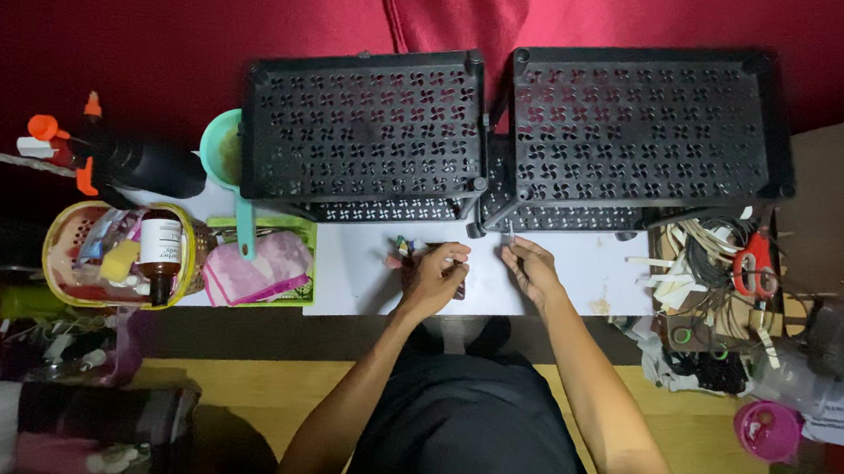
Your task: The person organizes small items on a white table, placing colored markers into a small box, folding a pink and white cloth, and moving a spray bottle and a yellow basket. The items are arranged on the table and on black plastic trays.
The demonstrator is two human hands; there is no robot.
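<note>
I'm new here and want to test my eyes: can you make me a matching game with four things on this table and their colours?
Things:
1. scissors
2. ladle
3. racks
4. basket

Colours:
A. black
B. yellow
C. red handles
D. teal

Pairs: 1-C, 2-D, 3-A, 4-B

Both forearms reach forward; left hand [432, 276] curls in a loose fist; right hand [532, 270] pinches its fingertips together.
</note>
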